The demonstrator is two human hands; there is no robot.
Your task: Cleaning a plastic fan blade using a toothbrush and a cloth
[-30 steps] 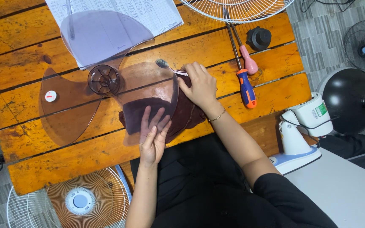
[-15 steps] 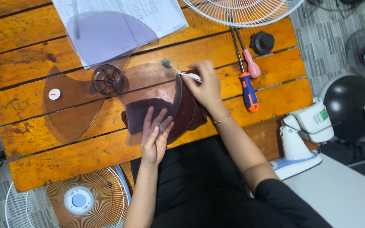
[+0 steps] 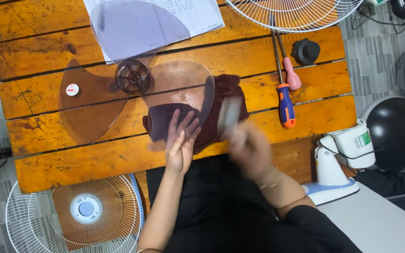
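Flatly, left hand (image 3: 180, 145) presses open-fingered on fan blade (image 3: 165, 93); blurred right hand's (image 3: 249, 147) fingers unreadable

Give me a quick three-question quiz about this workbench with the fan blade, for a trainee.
1. True or false: the left hand lies flat on the fan blade.
2. What lies under the blade at the near edge of the table? A) a dark red cloth B) a newspaper C) a sponge
3. How many screwdrivers lie on the table, right of the blade?

Key
1. True
2. A
3. Two, side by side: one with a blue and orange handle, one with a pink handle. The right hand is blurred by motion.
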